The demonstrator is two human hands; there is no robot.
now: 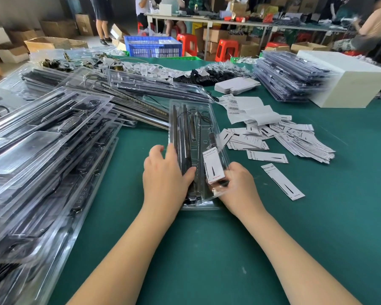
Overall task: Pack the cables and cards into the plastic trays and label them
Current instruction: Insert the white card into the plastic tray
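A green table fills the view. From nine to eleven o'clock lies a big heap of filled clear trays; at one o'clock a neater stack of trays sits against a white box. Loose white cards and barcode labels spread at two o'clock. In the centre lies one clear plastic tray, long axis running toward twelve, with black rods and cables inside. The left hand lies on the tray's near left edge, fingers relaxed over the rim, thumb across the black rods. The right hand pinches the tray's near right corner, its thumb at the lower end of a white card in the tray.
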